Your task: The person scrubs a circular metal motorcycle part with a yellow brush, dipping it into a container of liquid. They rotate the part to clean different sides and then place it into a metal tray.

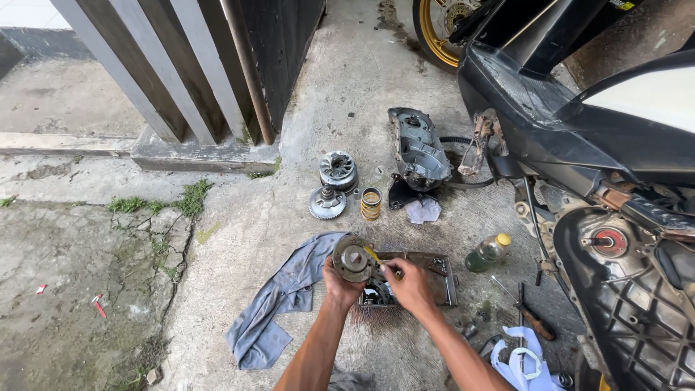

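My left hand (340, 284) holds a round grey metal clutch part (353, 258) above a shallow metal tray (443, 274) on the concrete floor. My right hand (410, 285) grips a small tool with a yellow handle (373, 255), its tip laid against the round part's face. Both forearms reach in from the bottom edge. A dark part lies in the tray under my hands, mostly hidden.
A grey rag (282, 300) lies left of the tray. Behind are a pulley (338, 171), a toothed disc (326, 204), a yellow spring (371, 203), and an engine cover (418, 153). A scooter (579, 123) with an open engine fills the right. A bottle (486, 252) and screwdriver (532, 318) lie nearby.
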